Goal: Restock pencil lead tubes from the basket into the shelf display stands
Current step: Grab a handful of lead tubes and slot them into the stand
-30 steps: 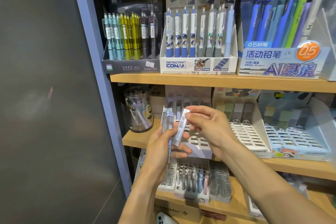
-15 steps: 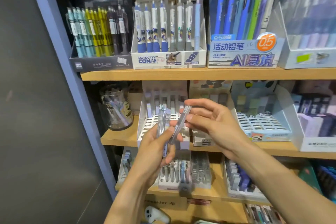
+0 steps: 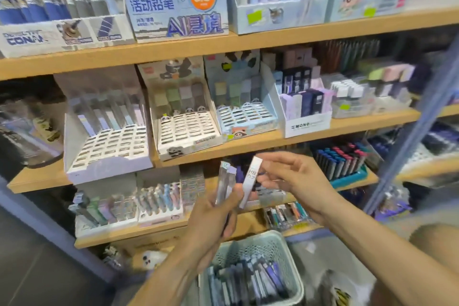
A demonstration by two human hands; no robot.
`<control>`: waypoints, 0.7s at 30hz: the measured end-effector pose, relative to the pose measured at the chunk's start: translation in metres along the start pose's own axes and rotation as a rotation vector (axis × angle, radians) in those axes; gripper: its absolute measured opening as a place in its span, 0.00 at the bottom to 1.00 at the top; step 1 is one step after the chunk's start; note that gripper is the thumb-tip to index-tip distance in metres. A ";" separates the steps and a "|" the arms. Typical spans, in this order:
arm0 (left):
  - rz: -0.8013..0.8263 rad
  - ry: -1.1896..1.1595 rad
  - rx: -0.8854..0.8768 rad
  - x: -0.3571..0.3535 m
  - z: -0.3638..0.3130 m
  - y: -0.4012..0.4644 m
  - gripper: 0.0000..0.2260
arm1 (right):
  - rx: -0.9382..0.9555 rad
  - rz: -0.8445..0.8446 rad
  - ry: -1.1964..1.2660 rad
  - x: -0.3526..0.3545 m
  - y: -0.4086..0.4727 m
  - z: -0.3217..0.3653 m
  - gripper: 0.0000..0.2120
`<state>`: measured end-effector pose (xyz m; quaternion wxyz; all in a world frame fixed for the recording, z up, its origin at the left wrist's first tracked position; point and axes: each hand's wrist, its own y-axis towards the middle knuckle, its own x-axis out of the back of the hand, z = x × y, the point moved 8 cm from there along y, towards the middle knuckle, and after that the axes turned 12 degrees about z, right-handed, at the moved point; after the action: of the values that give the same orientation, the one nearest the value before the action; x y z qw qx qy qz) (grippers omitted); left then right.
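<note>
The left hand [image 3: 213, 216] holds a small bunch of lead tubes [image 3: 225, 182] standing up, fingers curled round them. The right hand [image 3: 295, 181] pinches one white tube [image 3: 251, 181] tilted, just beside the bunch. Near and low, the basket [image 3: 278, 243] holds more tubes. The white stand [image 3: 104, 146] sits far left on the shelf [image 3: 248, 143].

Wooden shelves [image 3: 248, 40] — grey floor [image 3: 37, 268]

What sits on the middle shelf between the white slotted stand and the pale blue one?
In the head view, the panda-printed stand sits between the white slotted stand and the pale blue stand, its front slots empty.
</note>
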<state>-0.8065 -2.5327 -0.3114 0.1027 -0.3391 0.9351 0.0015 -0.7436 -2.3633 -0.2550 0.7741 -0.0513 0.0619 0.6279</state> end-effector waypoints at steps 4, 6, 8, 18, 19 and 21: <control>0.015 0.008 0.053 -0.015 0.030 0.009 0.14 | -0.024 -0.022 0.008 0.022 -0.009 -0.030 0.14; 0.009 0.028 0.082 -0.019 0.045 0.011 0.10 | -0.023 -0.061 -0.024 0.032 -0.010 -0.046 0.14; -0.049 0.065 0.133 -0.016 0.062 0.013 0.08 | -0.045 -0.163 -0.078 0.051 -0.007 -0.064 0.14; -0.052 -0.139 0.252 -0.008 0.096 0.039 0.15 | 0.107 -0.523 -0.511 0.123 0.041 -0.073 0.11; -0.037 -0.156 0.257 -0.009 0.096 0.042 0.16 | 0.125 -0.502 -0.561 0.124 0.046 -0.073 0.11; -0.014 -0.196 0.271 -0.011 0.098 0.047 0.17 | 0.154 -0.462 -0.680 0.126 0.057 -0.073 0.09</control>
<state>-0.8091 -2.4829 -0.4086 0.2381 -0.3269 0.9099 -0.0922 -0.7756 -2.2415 -0.3477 0.8725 0.2043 -0.1638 0.4126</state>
